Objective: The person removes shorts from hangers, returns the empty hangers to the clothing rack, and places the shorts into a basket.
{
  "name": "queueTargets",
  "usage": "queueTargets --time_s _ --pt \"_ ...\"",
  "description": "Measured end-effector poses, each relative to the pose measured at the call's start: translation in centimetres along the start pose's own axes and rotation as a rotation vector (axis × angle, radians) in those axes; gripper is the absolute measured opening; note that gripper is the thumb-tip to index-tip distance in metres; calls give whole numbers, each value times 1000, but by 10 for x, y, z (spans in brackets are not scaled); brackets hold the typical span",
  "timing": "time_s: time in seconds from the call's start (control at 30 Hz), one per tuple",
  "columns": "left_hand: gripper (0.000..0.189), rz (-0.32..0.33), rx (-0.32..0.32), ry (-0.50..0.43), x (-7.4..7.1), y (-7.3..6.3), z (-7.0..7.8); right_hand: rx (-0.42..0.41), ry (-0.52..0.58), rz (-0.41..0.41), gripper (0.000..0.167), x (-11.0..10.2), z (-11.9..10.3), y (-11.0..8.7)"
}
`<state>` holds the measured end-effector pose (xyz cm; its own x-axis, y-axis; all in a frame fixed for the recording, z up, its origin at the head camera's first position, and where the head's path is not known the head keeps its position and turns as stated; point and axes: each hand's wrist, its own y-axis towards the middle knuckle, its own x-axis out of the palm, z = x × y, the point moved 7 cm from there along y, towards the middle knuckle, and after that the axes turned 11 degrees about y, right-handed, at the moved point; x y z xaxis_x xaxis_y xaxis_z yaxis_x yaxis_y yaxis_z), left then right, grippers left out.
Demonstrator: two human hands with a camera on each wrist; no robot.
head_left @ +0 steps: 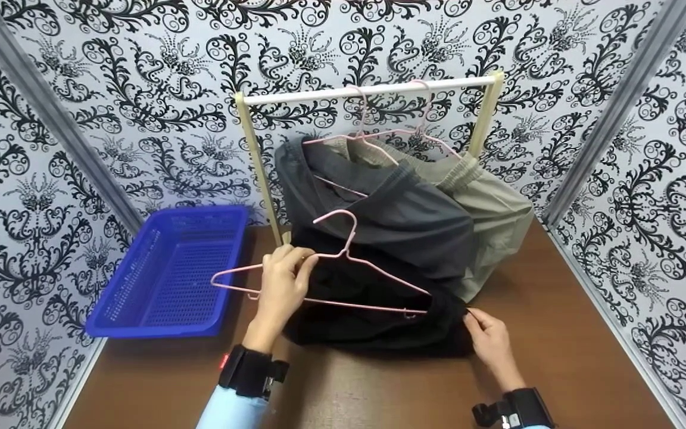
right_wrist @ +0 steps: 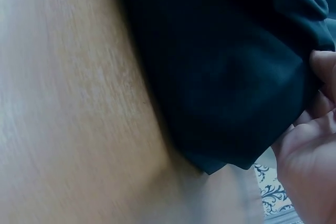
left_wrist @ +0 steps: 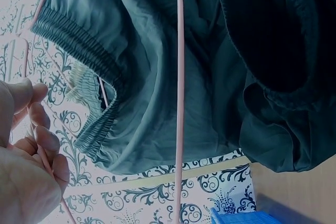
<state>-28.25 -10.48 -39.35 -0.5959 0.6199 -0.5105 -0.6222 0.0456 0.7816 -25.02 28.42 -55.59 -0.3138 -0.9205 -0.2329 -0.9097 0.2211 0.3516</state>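
Observation:
My left hand grips the upper left arm of a pink hanger, its hook pointing up. The hanger's right end is tucked inside the waist opening of a pair of black shorts, while its left end sticks out past my hand. At the right side of the shorts, my right hand pinches the cloth edge. In the right wrist view the black cloth hangs from the thumb and fingers close over the table. The left wrist view shows the hanger's bottom bar crossing in front of the clothes.
Behind the hands stands a rack with a white rail. Grey shorts and beige shorts hang from it on pink hangers. A blue basket sits at the left on the brown table. Patterned walls surround the table.

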Motion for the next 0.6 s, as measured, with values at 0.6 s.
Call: queueTargets --time_s 0.6 --pt "6 -1 -4 -7 -2 1 -5 127 -127 17 17 -5 20 -4"
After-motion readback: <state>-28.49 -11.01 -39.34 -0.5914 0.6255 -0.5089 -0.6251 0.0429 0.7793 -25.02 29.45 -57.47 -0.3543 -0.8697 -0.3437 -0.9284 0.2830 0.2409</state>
